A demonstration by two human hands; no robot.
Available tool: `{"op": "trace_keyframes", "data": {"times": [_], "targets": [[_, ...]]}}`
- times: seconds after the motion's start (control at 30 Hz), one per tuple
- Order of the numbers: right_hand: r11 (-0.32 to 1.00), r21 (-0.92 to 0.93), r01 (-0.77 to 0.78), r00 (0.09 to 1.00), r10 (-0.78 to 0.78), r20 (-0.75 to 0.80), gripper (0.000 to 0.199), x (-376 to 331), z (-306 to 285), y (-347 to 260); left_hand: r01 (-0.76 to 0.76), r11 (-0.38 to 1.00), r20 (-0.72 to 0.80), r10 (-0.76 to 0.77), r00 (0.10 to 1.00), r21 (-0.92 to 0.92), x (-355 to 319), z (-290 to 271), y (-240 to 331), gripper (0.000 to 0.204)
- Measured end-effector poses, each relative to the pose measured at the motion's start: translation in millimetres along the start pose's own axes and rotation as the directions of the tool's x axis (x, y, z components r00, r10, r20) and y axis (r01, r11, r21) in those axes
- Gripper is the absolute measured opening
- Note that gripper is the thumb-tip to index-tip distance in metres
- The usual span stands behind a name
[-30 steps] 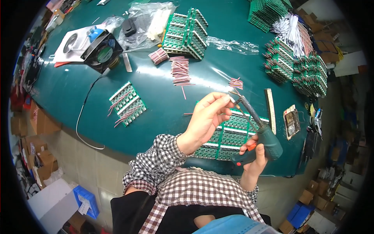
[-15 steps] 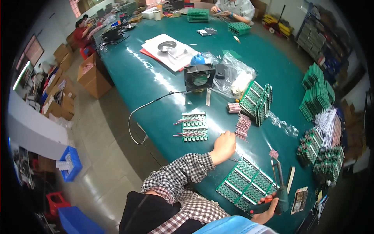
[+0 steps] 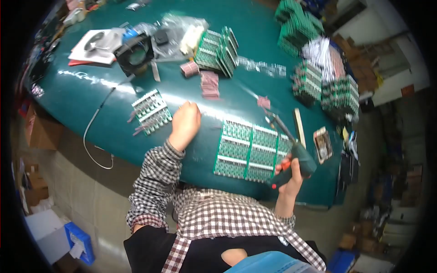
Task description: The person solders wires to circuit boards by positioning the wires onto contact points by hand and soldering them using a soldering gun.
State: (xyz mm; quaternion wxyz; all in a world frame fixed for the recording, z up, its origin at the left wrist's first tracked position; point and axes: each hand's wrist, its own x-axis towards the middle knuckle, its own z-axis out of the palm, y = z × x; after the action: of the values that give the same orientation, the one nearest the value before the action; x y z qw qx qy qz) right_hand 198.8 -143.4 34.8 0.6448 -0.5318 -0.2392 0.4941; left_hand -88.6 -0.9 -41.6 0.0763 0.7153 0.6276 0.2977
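My left hand (image 3: 185, 120) is curled closed above the table, between a smaller circuit board (image 3: 154, 113) with wires sticking out and a loose pile of short pink wires (image 3: 210, 85). Whatever its fingers may hold is hidden. In my right hand (image 3: 292, 179) is a dark green soldering gun (image 3: 304, 161) with a red trigger, its tip pointing up and left, close to a little cluster of pink wires (image 3: 263, 102). Under the gun's left side lies a large green circuit board panel (image 3: 234, 152) with white component rows; the gun and hand cover part of its right edge.
Stacked boards (image 3: 210, 50) stand beyond the wires, near a tied pink wire bundle (image 3: 190, 69). A black fan (image 3: 135, 54) stands far left, its cable (image 3: 96, 111) trailing off the table edge. At right are a pale strip (image 3: 299, 126), a stained tray (image 3: 322, 145) and more boards (image 3: 339, 95).
The view has turned and tilted down, so the table's things appear farther left and higher. My left hand stays closed near the wires; my right still holds the soldering gun.
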Motion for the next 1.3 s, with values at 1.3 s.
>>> {"op": "trace_keyframes", "data": {"times": [1.3], "targets": [[0.991, -0.132, -0.01, 0.998, 0.002, -0.058, 0.045, 5.2, -35.4, 44.8, 0.147, 0.883, 0.585, 0.163, 0.795, -0.446, 15.2, 20.9, 64.2, 0.006]]}}
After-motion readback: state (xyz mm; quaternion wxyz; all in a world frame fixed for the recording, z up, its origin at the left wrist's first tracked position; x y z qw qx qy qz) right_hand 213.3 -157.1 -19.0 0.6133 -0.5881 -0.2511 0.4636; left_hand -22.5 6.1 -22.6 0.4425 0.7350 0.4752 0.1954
